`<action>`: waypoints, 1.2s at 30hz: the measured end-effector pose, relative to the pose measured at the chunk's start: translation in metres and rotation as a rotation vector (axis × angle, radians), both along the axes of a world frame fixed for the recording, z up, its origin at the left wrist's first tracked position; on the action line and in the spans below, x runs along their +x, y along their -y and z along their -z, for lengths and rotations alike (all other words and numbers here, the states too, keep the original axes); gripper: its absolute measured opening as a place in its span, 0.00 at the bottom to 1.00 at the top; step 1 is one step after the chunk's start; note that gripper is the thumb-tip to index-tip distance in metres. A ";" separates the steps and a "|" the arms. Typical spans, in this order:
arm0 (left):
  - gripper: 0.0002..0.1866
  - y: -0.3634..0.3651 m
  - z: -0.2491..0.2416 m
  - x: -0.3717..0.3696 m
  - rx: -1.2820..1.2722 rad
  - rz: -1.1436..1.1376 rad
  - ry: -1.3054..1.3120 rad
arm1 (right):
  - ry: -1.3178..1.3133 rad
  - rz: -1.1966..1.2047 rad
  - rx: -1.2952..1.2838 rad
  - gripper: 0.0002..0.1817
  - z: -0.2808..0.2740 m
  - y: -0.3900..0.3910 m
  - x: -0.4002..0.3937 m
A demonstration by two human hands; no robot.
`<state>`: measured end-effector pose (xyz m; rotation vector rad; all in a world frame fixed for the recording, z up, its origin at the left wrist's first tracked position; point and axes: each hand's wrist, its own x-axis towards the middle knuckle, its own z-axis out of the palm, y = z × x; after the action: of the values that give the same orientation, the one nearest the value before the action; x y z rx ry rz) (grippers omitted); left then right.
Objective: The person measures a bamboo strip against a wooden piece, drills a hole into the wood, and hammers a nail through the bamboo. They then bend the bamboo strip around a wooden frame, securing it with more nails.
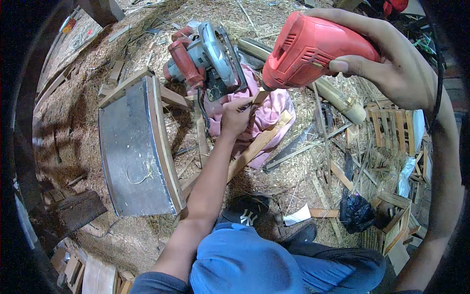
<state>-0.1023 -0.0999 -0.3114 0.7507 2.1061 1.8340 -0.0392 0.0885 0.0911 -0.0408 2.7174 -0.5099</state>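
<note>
In my right hand (pixel 404 76) is a red power drill (pixel 316 51), gripped around its handle with the thumb along its side. The drill's nose points down toward a small wooden piece (pixel 260 96), and the two overlap in this view. My left hand (pixel 236 117) pinches that piece, its fingers closed, above a crumpled pink cloth (pixel 281 105). A wooden strip (pixel 262 147) lies partly on the cloth, beneath my left forearm. Just beyond my left hand rests a circular saw (pixel 208 59) with a red handle and grey guard.
A dark curved panel with a wooden frame (pixel 134 152) stands at the left. Wood shavings and offcuts (pixel 342 176) litter the ground. At the right are a black plastic bag (pixel 357 213), a slatted wooden frame (pixel 389 127) and a wooden box (pixel 397 228). A black cable (pixel 437 83) hangs beside my right wrist.
</note>
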 end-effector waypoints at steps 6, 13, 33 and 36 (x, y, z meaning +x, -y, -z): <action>0.14 -0.001 0.005 -0.001 -0.020 0.007 0.025 | -0.153 -0.171 0.008 0.33 -0.007 0.016 0.007; 0.13 -0.002 -0.001 -0.003 0.004 0.030 -0.032 | -0.259 -0.133 -0.149 0.35 0.024 -0.013 0.012; 0.12 -0.003 -0.001 -0.001 0.028 0.041 -0.053 | -0.258 -0.120 -0.136 0.34 0.028 -0.015 0.018; 0.11 -0.003 -0.001 -0.001 0.023 0.041 -0.029 | -0.283 -0.122 -0.123 0.35 0.029 -0.014 0.019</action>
<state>-0.1030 -0.0964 -0.3108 0.8244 2.0755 1.8395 -0.0200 0.1024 0.0623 -0.3328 2.9278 -0.6798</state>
